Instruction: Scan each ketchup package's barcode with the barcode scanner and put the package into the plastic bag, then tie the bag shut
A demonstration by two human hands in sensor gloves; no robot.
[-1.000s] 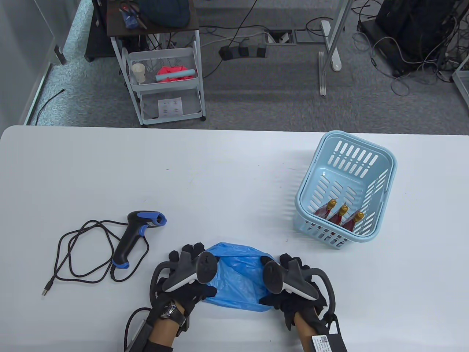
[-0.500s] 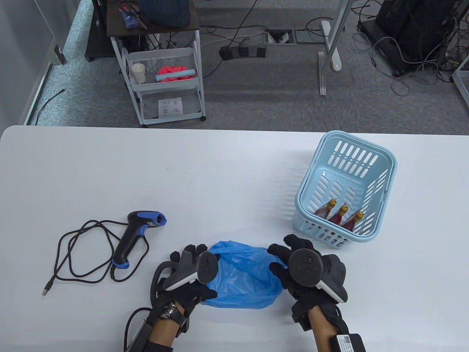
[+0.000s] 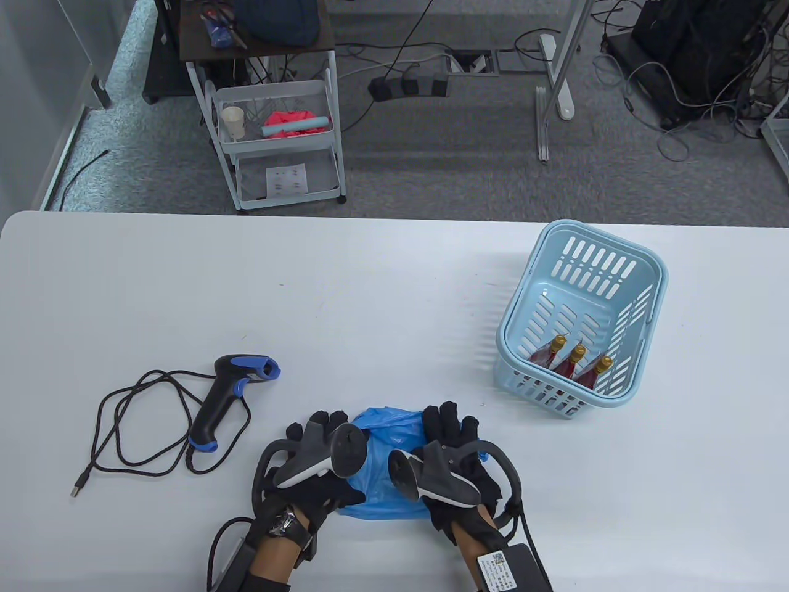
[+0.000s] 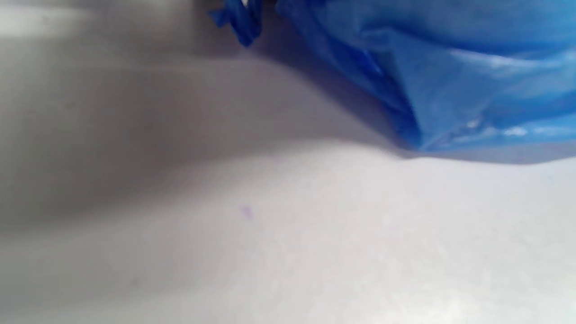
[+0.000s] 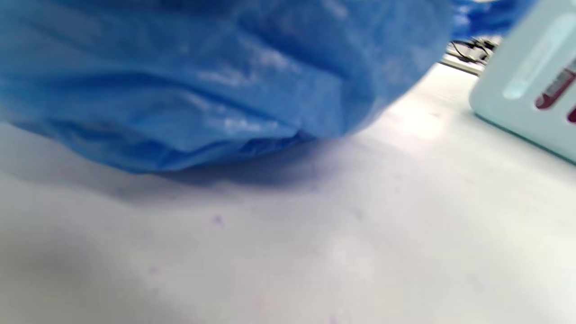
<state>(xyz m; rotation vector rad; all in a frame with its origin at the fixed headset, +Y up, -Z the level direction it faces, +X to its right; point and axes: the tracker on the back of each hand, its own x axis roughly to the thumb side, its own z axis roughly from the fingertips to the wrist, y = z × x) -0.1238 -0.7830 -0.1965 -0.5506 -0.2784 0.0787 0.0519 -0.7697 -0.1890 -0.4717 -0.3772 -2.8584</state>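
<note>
Both hands on the bag (image 3: 394, 431) at the tabletop's near edge, left hand (image 3: 314, 468) seems to pinch its rim, right hand (image 3: 453, 459) flat on top (grip unclear), so thin film could slip or collapse shut before the ketchup (image 3: 576, 364) in the basket (image 3: 647, 277) goes in

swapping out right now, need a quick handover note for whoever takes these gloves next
Left hand: grips the left side of the blue plastic bag, near the table's front edge.
Right hand: lies on the bag's right side, fingers on top; whether it grips cannot be told.
Barcode scanner: lies untouched on the table, left of the bag.
Three ketchup bottles: in the light blue basket, to the right.
Done: nothing visibly scanned; the bag's contents cannot be seen.
Left: scan each bottle, bag it, tie the bag shut.
</note>
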